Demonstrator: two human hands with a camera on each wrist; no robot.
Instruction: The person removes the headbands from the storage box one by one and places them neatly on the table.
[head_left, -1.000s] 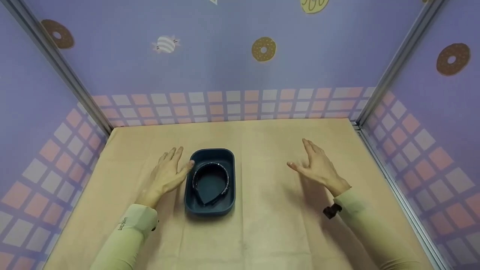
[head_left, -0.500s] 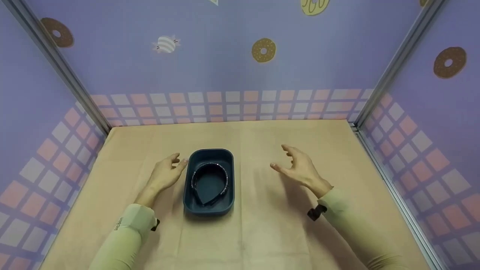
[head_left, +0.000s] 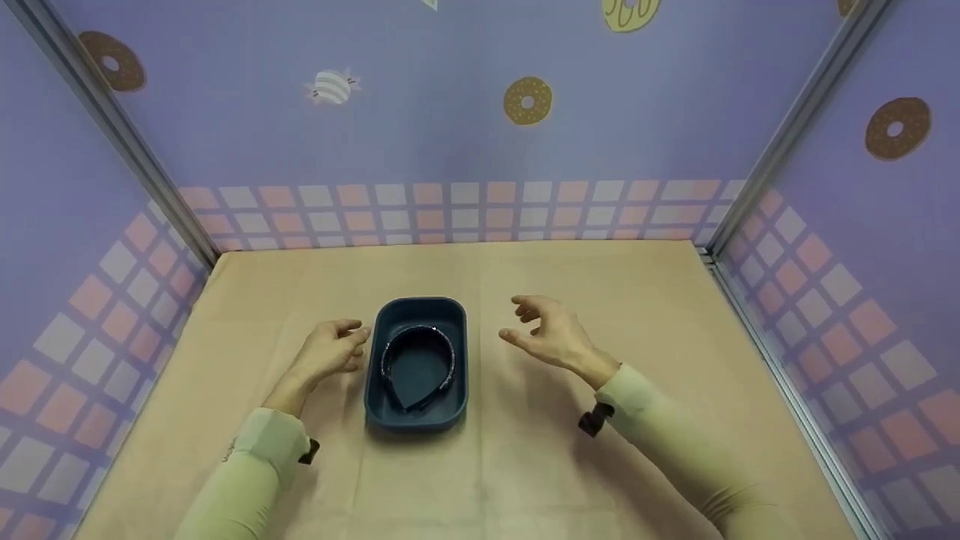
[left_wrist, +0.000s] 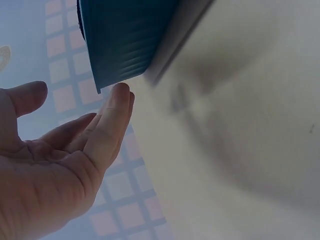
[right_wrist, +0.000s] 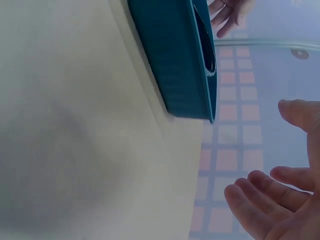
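A dark blue-green rectangular box point(head_left: 379, 416) without a lid stands on the table, left of centre in the head view. Inside it lies a dark headband point(head_left: 453, 360) with a glittery edge, its two ends towards the near side. Just left of the box is my left hand point(head_left: 326, 352), fingers loosely bent and holding nothing; in the left wrist view its fingertips come close to the box wall point(left_wrist: 125, 45), and contact is hard to tell. To the right, my right hand point(head_left: 555, 334) hovers apart from the box with relaxed, slightly bent fingers and nothing in them.
A beige cloth point(head_left: 540, 465) covers the table. Purple walls point(head_left: 450, 142) with a pink-and-white check band enclose it at the back and both sides. Metal posts point(head_left: 795, 127) stand in the back corners.
My right hand has moved left towards the box, its fingers bending a little more. The fingers of my left hand have bent from straight beside the box. Box and headband stay put.
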